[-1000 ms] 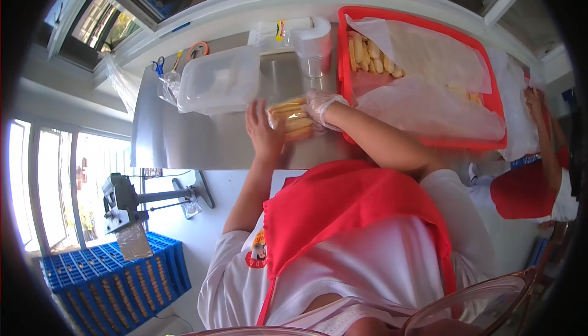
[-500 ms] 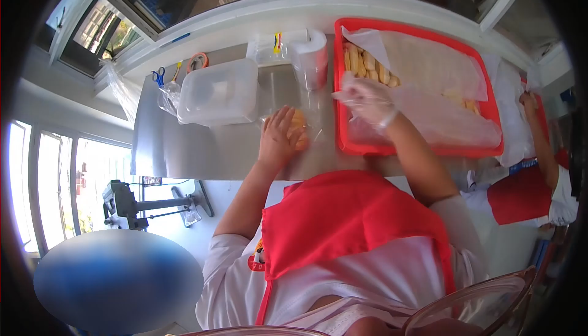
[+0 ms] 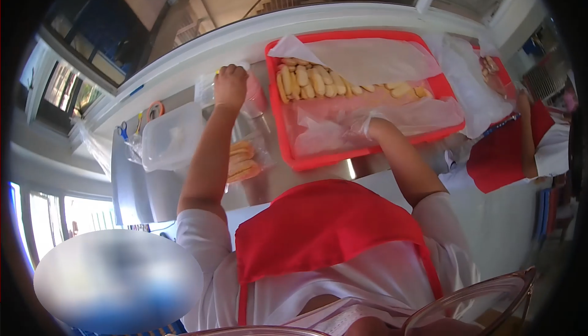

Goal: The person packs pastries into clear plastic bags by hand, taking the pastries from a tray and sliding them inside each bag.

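Observation:
Over the pack of clear bags (image 3: 205, 91) at the back of the steel table, my left hand (image 3: 231, 85) is bent at the fingers beside the plastic roll (image 3: 253, 98); what it touches is hidden. My gloved right hand (image 3: 365, 129) is at the white paper (image 3: 324, 134) in the front half of the red tray (image 3: 285, 146); glove and paper blend together, so its fingers are unclear. Several finger-shaped bread pieces (image 3: 315, 82) lie uncovered between the paper sheets. A clear bag of the same pieces (image 3: 243, 163) lies on the table beside my left forearm.
A translucent plastic container (image 3: 168, 137) stands left of my left arm, with blue scissors (image 3: 122, 129) and an orange tape roll (image 3: 155, 110) behind it. Right of the tray lies white plastic (image 3: 467, 85). A co-worker in a red apron (image 3: 499, 155) is at the right.
My left hand has left the bagged bread and reached to the back. My right hand has moved to the front paper, and more bread shows between the sheets. The view has shifted right.

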Demonstrator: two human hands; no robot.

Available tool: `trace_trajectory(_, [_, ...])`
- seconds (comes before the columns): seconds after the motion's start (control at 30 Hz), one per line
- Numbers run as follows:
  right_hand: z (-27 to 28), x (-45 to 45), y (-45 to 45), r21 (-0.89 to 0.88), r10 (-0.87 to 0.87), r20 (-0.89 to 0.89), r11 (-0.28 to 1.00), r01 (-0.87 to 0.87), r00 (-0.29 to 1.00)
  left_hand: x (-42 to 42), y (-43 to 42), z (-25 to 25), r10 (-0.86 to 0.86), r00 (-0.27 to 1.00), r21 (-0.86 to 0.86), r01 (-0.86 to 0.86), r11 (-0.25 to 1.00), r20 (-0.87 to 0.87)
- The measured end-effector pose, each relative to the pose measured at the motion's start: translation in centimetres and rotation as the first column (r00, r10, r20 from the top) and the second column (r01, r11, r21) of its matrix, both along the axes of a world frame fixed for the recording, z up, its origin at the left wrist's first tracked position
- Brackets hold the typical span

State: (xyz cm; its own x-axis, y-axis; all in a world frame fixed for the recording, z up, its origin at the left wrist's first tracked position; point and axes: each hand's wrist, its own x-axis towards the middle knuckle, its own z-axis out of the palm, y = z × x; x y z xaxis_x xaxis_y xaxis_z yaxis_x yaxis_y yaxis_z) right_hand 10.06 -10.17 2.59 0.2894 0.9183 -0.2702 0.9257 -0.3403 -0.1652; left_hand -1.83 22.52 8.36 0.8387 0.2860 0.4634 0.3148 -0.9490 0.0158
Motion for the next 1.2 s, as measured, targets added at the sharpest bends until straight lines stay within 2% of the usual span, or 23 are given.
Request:
trace_trajectory(0.1, [8.0,-1.7,0.8,-0.026,-0.039,-0.205,0.999,0.034,0.978,0.4,0.7,-0.2,0.0,0.999,-0.032,-0.001,0.999,-0.035])
trace_trajectory(0.2, [4.3,1.6,4.7,0.003,-0.426,-0.285,0.895,0.445,0.859,-0.5,-1.7,1.5,0.076,0.994,0.024,-0.078,0.997,0.079])
trace_trajectory(0.3, [2.0,3.4,9.3,0.199,-0.553,-0.324,0.753,0.627,0.768,-0.7,-1.4,0.8,0.122,0.991,0.028,-0.123,0.992,0.055])
trace_trajectory(0.37, [7.0,0.7,9.4,0.247,-0.49,-0.143,0.823,0.511,0.86,-0.4,-0.6,1.0,0.102,0.995,-0.045,-0.102,0.994,0.002])
trace_trajectory(0.47, [7.3,0.1,10.2,0.309,-0.41,-0.093,0.854,0.418,0.907,-0.3,1.7,0.4,0.048,0.999,-0.108,-0.049,0.993,-0.018])
trace_trajectory(0.53, [5.8,0.9,10.4,0.34,-0.421,-0.159,0.826,0.449,0.893,-0.3,2.6,0.0,0.001,1.0,-0.115,-0.001,0.993,0.0])
trace_trajectory(0.57, [2.5,2.5,10.5,0.478,-0.42,-0.182,0.752,0.454,0.889,-0.7,2.7,0.1,-0.005,0.999,-0.107,0.01,0.994,0.048])
trace_trajectory(0.63, [1.1,4.3,10.1,0.493,-0.39,-0.224,0.745,0.449,0.893,-1.5,2.7,1.6,-0.026,0.989,-0.092,0.039,0.995,0.143])
trace_trajectory(0.73, [2.4,6.2,9.9,0.495,-0.335,-0.292,0.748,0.442,0.895,-2.7,1.3,4.7,0.03,0.961,-0.286,0.051,0.957,0.274])
trace_trajectory(0.87, [3.2,6.9,10.7,0.54,-0.375,-0.291,0.695,0.475,0.88,-4.2,-1.5,8.3,0.129,0.98,-0.448,-0.049,0.893,0.149])
trace_trajectory(0.97, [2.9,6.4,11.3,0.56,-0.423,-0.277,0.659,0.503,0.862,-5.1,-3.5,7.6,0.084,0.995,-0.444,-0.049,0.895,0.059])
trace_trajectory(1.07, [2.8,6.4,11.6,0.576,-0.413,-0.268,0.656,0.489,0.87,-6.2,-4.3,5.6,-0.02,0.983,-0.546,0.118,0.829,0.183])
trace_trajectory(1.1, [2.9,6.4,11.5,0.581,-0.395,-0.266,0.662,0.473,0.879,-6.7,-4.3,4.9,-0.043,0.973,-0.523,0.159,0.838,0.228])
trace_trajectory(1.2, [3.1,7.2,11.2,0.593,-0.324,-0.27,0.687,0.421,0.907,-8.0,-4.1,3.0,0.062,0.96,-0.662,0.14,0.736,0.272])
